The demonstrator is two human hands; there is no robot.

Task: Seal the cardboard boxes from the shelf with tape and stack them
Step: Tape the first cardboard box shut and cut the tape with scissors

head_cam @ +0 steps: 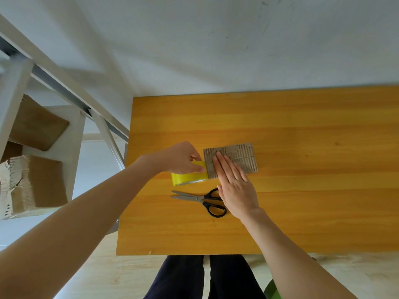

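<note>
A small flat cardboard box (241, 156), grey-brown w/ a ribbed corrugated face and a thin seam line across it, is seen lying on the table (313, 190), a glossy orange-yellow wood top w/ long grain bands. The box is pressed down by the right hand (235, 186), laid flat over its near-left part, fingers straight and held together, nothing clasped. Directly left of the box, against its left edge, a tape roll (185, 178), bright yellow, smooth and rounded, is rested on the table. It is gripped at the top by the left hand (183, 157), thumb and fingers curled round its rim. Whether any tape reaches the box can't be told, the join being hidden by fingers. Scissors (200, 199) w/ steel blades slightly parted and black oval loop handles are laid toward the table's front, just below the roll, upper loop partly hidden by the right hand. At far left a white shelf unit (73, 152) is seen, blurred, w/ stacks of brown flattened cardboard (36, 126) on two levels. Dark trousers (194, 277) are visible below the table's near edge.
</note>
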